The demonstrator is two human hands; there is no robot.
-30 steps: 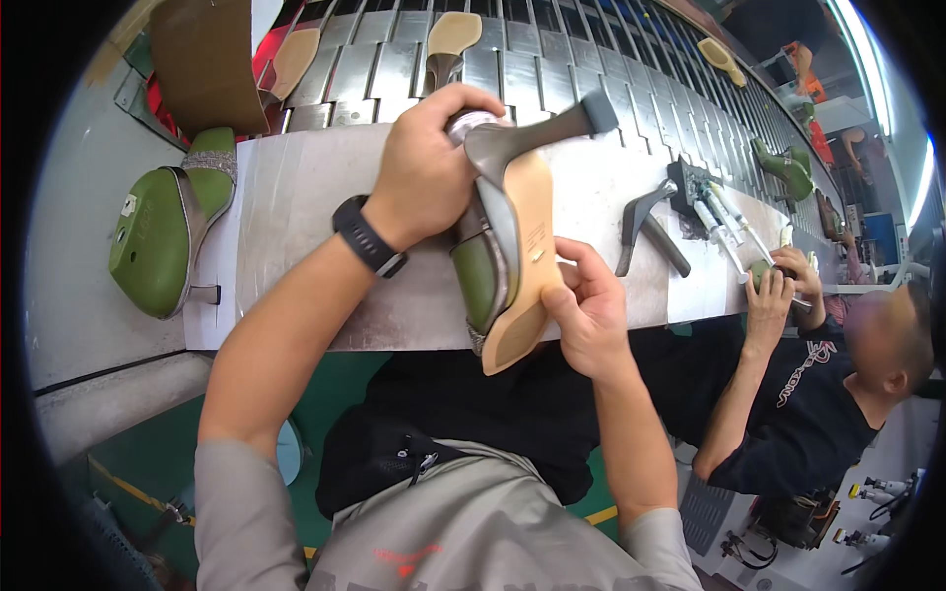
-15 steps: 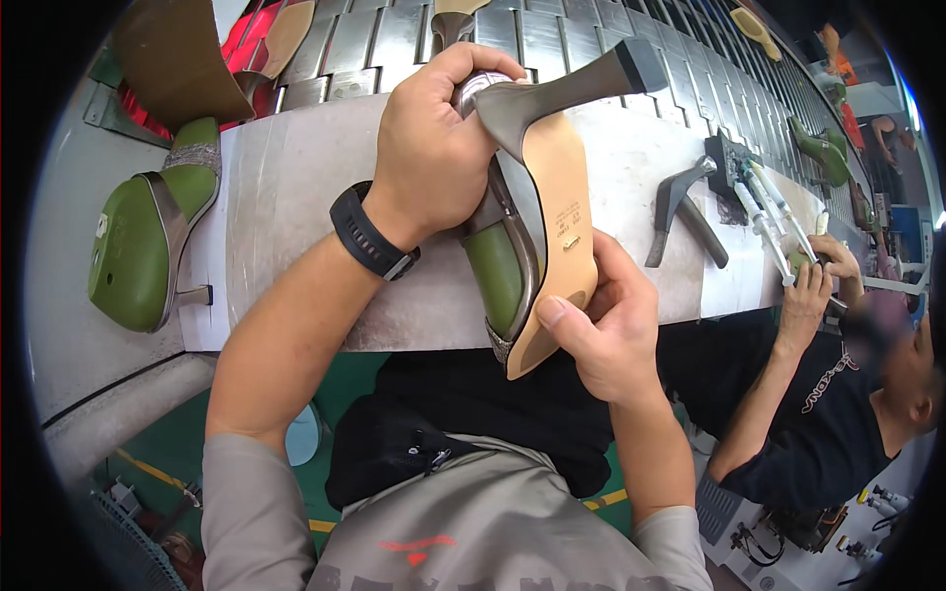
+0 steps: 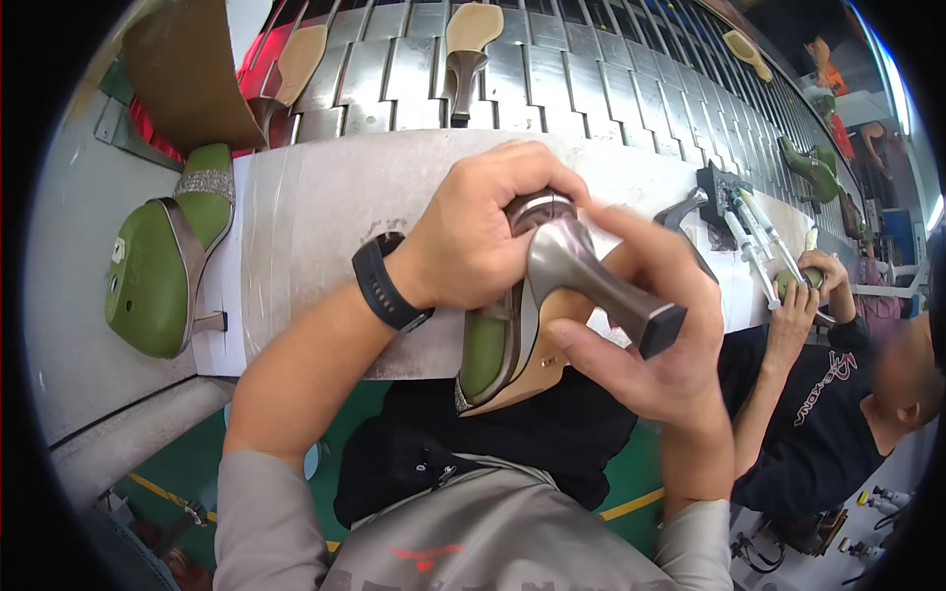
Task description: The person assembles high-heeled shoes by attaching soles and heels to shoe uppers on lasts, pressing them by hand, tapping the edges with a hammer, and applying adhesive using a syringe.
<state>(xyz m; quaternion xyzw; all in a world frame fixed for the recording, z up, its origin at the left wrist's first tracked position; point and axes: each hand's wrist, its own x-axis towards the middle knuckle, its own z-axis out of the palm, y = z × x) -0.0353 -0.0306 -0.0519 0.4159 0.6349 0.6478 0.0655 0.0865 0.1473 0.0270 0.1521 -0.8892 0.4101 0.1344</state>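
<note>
A high-heeled shoe (image 3: 529, 340) on a green last is tilted in front of me, its tan sole facing right and its metallic brown heel pointing to the lower right. Around the back of the shoe, above the heel, my left hand (image 3: 483, 231) is closed. My right hand (image 3: 675, 325) is half curled beside the heel, thumb and fingers apart on either side of it. Some of its fingers are behind the heel, so contact there is unclear. Another heeled shoe (image 3: 163, 271) on a green last lies at the far left of the worktable (image 3: 335, 236).
Beyond the table runs a slatted metal conveyor (image 3: 394, 84) with heeled soles (image 3: 475, 30) on it. A hammer (image 3: 682, 209) and several syringes (image 3: 751, 236) beside a black block lie to the right. A co-worker (image 3: 823, 394) handles a green piece there.
My right hand has left the sole near the toe and moved up beside the heel. The shoe has turned, its heel swinging down toward me. My left hand keeps its grip.
</note>
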